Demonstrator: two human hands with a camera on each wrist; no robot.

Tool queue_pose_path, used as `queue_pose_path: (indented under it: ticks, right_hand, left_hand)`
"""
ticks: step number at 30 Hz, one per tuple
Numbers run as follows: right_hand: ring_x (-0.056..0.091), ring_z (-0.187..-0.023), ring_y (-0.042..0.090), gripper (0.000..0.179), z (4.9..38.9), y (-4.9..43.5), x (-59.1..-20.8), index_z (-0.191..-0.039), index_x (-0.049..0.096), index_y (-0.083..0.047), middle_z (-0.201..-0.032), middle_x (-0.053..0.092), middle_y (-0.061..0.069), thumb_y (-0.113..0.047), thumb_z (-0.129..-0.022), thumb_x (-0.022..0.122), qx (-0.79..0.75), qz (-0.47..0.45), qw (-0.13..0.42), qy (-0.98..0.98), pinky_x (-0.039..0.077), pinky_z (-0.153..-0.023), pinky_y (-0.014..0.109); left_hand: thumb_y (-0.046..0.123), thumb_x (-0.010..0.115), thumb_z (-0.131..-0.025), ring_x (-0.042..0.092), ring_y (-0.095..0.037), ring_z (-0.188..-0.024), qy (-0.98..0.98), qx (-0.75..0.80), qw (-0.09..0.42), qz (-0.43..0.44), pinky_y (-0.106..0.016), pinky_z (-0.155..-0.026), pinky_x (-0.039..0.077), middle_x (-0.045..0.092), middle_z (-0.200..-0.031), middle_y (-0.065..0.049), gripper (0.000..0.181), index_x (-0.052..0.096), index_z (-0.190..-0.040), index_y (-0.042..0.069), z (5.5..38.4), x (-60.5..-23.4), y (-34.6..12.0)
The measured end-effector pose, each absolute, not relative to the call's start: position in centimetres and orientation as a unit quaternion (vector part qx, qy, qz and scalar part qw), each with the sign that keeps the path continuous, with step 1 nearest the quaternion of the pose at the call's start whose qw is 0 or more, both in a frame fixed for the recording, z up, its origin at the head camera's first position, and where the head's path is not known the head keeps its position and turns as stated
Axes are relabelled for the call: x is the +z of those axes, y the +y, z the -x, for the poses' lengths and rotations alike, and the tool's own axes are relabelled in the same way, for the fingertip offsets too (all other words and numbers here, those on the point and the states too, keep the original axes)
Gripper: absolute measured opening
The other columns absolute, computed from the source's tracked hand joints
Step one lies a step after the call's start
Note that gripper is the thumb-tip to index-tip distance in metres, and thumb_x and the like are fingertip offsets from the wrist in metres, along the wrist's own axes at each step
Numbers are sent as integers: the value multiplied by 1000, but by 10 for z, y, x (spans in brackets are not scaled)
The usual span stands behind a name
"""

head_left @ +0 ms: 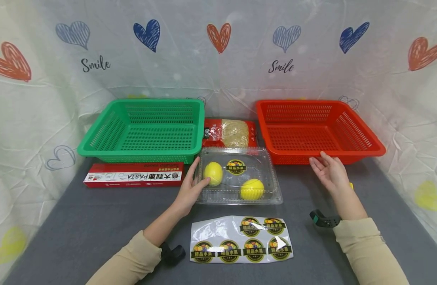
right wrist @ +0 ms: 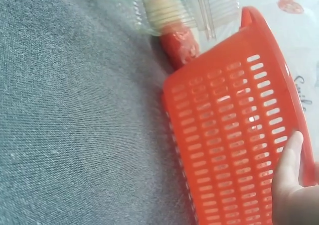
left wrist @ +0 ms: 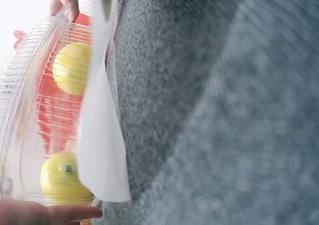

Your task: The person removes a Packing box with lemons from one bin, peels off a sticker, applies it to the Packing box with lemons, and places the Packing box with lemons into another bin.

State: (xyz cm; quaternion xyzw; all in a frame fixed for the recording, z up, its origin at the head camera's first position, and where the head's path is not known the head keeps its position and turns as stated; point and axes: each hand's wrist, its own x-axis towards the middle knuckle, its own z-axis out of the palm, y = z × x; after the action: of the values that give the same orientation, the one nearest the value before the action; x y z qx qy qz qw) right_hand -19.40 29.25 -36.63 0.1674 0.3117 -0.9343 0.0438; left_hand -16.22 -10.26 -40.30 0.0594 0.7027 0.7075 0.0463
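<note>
A clear plastic clamshell box (head_left: 223, 180) holds two yellow lemons (head_left: 213, 173), with a round black-and-gold sticker (head_left: 236, 167) on its lid. My left hand (head_left: 190, 190) is at the box's left edge, thumb and index finger spread, the thumb overlapping the near lemon in the head view. In the left wrist view a straight finger (left wrist: 75, 213) lies along the box's end. My right hand (head_left: 331, 174) grips the front rim of the red basket (head_left: 293, 159); in the right wrist view the thumb (right wrist: 288, 160) lies against its outer wall.
A green basket (head_left: 140, 153) stands at back left, with a red pasta box (head_left: 133, 175) before it. Between the baskets lies a red-and-clear food packet (head_left: 234, 132). A sheet of round stickers (head_left: 218, 229) lies nearest me. A heart-printed curtain (head_left: 190, 59) hangs behind.
</note>
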Motion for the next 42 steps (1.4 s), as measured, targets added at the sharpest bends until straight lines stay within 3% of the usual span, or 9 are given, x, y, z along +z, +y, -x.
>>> queue_pose_path:
  ticks: [6,10,15,29,42]
  right_hand:
    - [63,-81,20,79,195,292,-364,-134,-13,-32,-141,-7,-13,-11,-92,51,-922,-169,46,345,44,-90,29]
    - [64,-80,20,78,196,291,-363,-134,-10,-30,-144,-15,-13,-11,-91,53,-917,-171,45,357,44,-90,29]
    - [64,-80,21,81,196,290,-363,-136,-10,-31,-144,-12,-11,-11,-91,53,-914,-174,47,363,43,-91,31]
    - [64,-82,22,80,197,291,-362,-136,-8,-32,-142,-7,-10,-11,-90,54,-909,-182,50,371,43,-90,32]
    - [65,-82,21,81,194,291,-361,-136,-4,-28,-124,18,-6,-12,-87,58,-902,-182,35,391,46,-87,32]
  left_hand:
    - [3,51,-90,10,-21,-138,703,707,40,-58,-40,-107,22,10,-151,-4,69,15,-147,16,160,-401,-101]
    - [1,50,-90,7,-20,-138,703,708,32,-62,-38,-108,17,10,-152,-5,68,15,-147,12,159,-400,-101]
    - [-2,49,-89,5,-19,-138,698,712,26,-65,-38,-109,15,12,-152,-6,67,17,-147,9,157,-398,-101]
    - [-3,49,-89,12,-23,-137,689,721,43,-63,-42,-104,27,15,-151,-7,64,21,-145,7,141,-390,-102]
    - [-5,50,-87,12,-25,-137,691,719,47,-60,-43,-104,26,16,-151,-6,65,23,-145,8,123,-368,-99]
